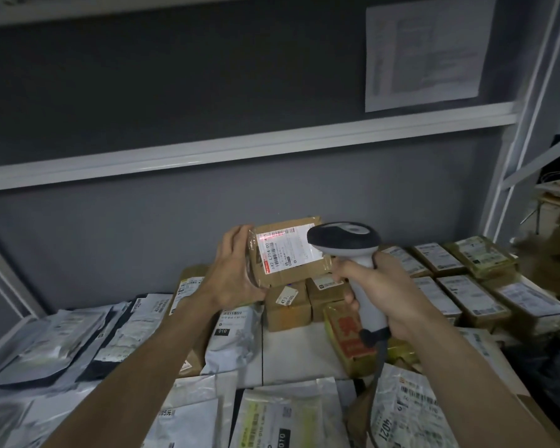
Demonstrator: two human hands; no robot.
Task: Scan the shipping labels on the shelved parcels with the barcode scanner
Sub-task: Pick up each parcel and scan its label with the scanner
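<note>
Head view: a shelf point(304, 357) against a grey wall is crowded with boxes and mailers. At centre frame, a cardboard parcel point(288, 253) is gripped by the left hand point(236, 276); the barcode scanner point(346, 250) is clasped by the right hand point(385, 299), a red line showing on the label point(291, 250).

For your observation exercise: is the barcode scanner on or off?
On: the barcode scanner casts a red line across the shipping label.
</note>
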